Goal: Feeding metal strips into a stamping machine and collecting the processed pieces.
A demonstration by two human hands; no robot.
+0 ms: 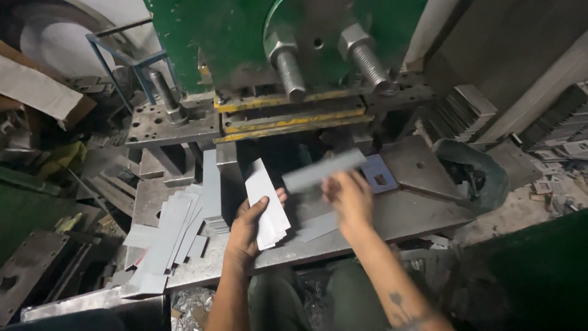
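A: Looking down from the head camera, what is the left hand (248, 224) doing?

B: It is clasping a small stack of pale metal strips (267, 203), thumb over the top, fingers underneath. The stack's long axis is running from about five o'clock to eleven o'clock, pointing toward the die opening of the green press (202, 43).

A: And the right hand (348, 197)?

B: It is gripping a single grey strip (323, 171), blurred by motion. That strip is lying nearly crosswise, its far end rising toward two o'clock and its near end pointing toward the stack. The right hand is sitting at three o'clock from the left and just beside it, so the single strip is nearly touching the top of the stack.

A: Which hand is nearer the press opening?

B: The right hand, slightly; the opening is lying at twelve o'clock from both hands.

A: What is lying around them?

B: A fanned pile of similar strips (174, 230) is resting on the steel bed (404, 214) at nine o'clock from the left hand. A punched square plate (378, 173) is sitting at two o'clock from the right hand, and stacked plates (465, 110) are leaning farther out toward two o'clock.
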